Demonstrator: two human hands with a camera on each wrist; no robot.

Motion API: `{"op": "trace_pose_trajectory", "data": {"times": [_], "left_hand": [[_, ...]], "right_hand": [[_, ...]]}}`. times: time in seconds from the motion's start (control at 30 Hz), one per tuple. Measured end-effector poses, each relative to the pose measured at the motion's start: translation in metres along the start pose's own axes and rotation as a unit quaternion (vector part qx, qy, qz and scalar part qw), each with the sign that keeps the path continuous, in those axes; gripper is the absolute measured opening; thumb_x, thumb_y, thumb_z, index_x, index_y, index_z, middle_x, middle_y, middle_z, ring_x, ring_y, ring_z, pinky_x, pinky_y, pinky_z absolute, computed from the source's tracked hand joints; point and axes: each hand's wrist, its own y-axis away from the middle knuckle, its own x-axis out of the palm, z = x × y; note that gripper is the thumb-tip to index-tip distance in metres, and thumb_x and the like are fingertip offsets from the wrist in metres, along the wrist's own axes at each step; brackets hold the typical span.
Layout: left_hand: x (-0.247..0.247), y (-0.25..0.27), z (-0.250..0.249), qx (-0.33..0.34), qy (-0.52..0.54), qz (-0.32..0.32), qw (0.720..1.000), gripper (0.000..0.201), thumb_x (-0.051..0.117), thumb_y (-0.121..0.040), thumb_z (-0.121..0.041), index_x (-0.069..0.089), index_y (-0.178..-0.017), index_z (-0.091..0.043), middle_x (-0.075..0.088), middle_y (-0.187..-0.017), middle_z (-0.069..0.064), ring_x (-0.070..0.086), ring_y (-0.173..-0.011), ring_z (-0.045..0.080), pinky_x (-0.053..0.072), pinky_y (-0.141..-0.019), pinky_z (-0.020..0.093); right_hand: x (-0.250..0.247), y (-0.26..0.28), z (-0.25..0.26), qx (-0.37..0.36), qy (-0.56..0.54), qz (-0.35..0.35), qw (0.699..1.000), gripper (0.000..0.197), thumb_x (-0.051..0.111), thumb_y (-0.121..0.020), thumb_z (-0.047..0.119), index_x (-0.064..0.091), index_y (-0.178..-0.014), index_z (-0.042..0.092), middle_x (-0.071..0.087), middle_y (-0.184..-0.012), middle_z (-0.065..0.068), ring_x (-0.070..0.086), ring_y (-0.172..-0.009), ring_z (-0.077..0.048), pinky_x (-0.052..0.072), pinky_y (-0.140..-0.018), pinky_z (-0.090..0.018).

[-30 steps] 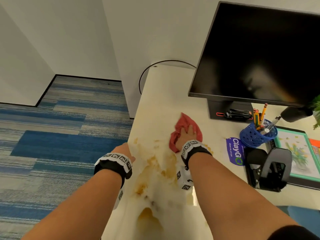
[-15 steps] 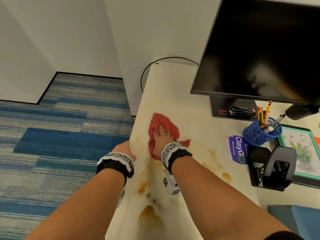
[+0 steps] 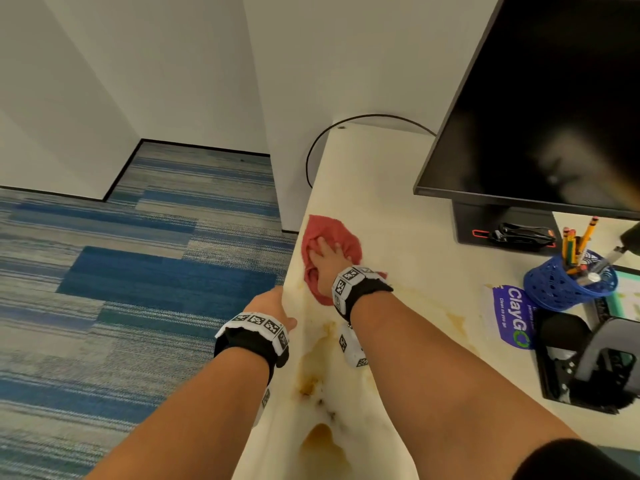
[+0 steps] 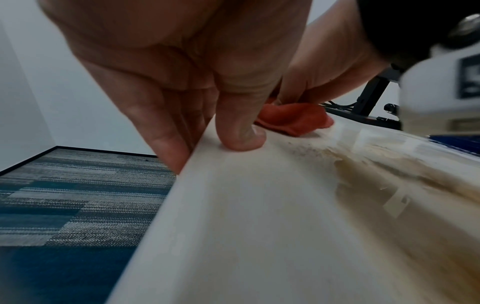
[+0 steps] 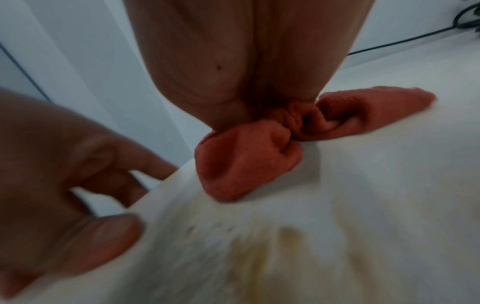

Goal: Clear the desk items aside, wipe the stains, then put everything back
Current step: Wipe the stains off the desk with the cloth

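Observation:
My right hand (image 3: 327, 263) lies flat on a red cloth (image 3: 341, 233) and presses it onto the cream desk (image 3: 381, 202) close to its left edge. The right wrist view shows the cloth (image 5: 241, 164) bunched under my palm, with the fingers hidden. Brown stains (image 3: 311, 382) run along the desk between my forearms, and a fainter streak (image 3: 453, 320) lies to the right. My left hand (image 3: 273, 306) grips the desk's left edge. In the left wrist view, its thumb (image 4: 241, 139) sits on top and the fingers (image 4: 168, 148) go down the side.
A black monitor (image 3: 547, 109) stands at the back right, with a black clip (image 3: 523, 232) on its base. A blue pen cup (image 3: 568, 282), a ClayGo sticker (image 3: 509, 317), a hole punch (image 3: 595, 362) and a framed picture (image 3: 627, 292) crowd the right side. A cable (image 3: 318, 150) loops off the far corner. Carpet lies left.
My right hand has slid the red cloth leftward and slightly farther away, from mid-desk to near the left edge. The left hand has kept its hold on the desk edge.

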Motion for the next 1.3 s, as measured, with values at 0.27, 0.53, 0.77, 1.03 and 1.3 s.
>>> {"op": "trace_pose_trajectory", "data": {"times": [0.27,0.53,0.77,1.03,1.3], "left_hand": [[-0.005,-0.001,-0.002,0.003,-0.013,0.012,1.0,0.054,0.072,-0.08,-0.029,0.051,-0.128,-0.019,0.064,-0.12,0.002,0.061,-0.111,0.024,0.051,-0.091,0.033],[-0.005,-0.003,-0.002,0.001,-0.013,0.02,1.0,0.053,0.071,-0.081,-0.027,0.049,-0.129,-0.019,0.064,-0.118,0.002,0.062,-0.108,0.025,0.05,-0.085,0.032],[-0.007,-0.003,-0.008,-0.006,-0.032,0.019,0.999,0.05,0.07,-0.082,-0.025,0.05,-0.126,-0.018,0.064,-0.118,0.003,0.061,-0.108,0.024,0.049,-0.084,0.031],[-0.005,-0.005,-0.009,-0.018,-0.032,0.025,0.999,0.047,0.069,-0.083,-0.025,0.05,-0.126,-0.019,0.061,-0.123,0.002,0.059,-0.113,0.023,0.047,-0.088,0.03],[-0.001,-0.002,-0.008,-0.015,-0.036,0.014,0.999,0.04,0.068,-0.083,-0.025,0.054,-0.12,-0.02,0.064,-0.115,0.001,0.061,-0.107,0.024,0.049,-0.085,0.03]], "right_hand": [[0.014,0.014,-0.023,-0.02,-0.015,-0.031,0.999,0.061,0.04,-0.094,0.023,0.02,-0.152,0.026,-0.006,-0.161,0.001,0.001,-0.149,-0.03,0.01,-0.12,-0.051],[0.001,-0.016,0.003,0.05,-0.039,-0.05,0.997,0.067,0.039,-0.095,0.024,0.009,-0.154,0.022,-0.009,-0.161,0.0,-0.002,-0.146,-0.04,0.011,-0.117,-0.057],[-0.002,-0.028,-0.014,0.02,-0.006,-0.042,0.999,0.064,0.034,-0.097,0.03,0.006,-0.154,0.023,-0.009,-0.161,-0.001,-0.003,-0.148,-0.032,0.008,-0.12,-0.05],[-0.017,-0.002,-0.1,0.233,-0.119,-0.086,0.961,0.061,0.03,-0.098,0.032,0.006,-0.154,0.022,-0.01,-0.161,-0.004,-0.004,-0.148,-0.033,0.005,-0.12,-0.049],[0.006,0.023,-0.074,0.328,-0.115,-0.097,0.933,0.065,0.038,-0.097,0.032,0.009,-0.154,0.02,-0.006,-0.161,-0.005,0.003,-0.147,-0.037,0.014,-0.115,-0.054]]}}
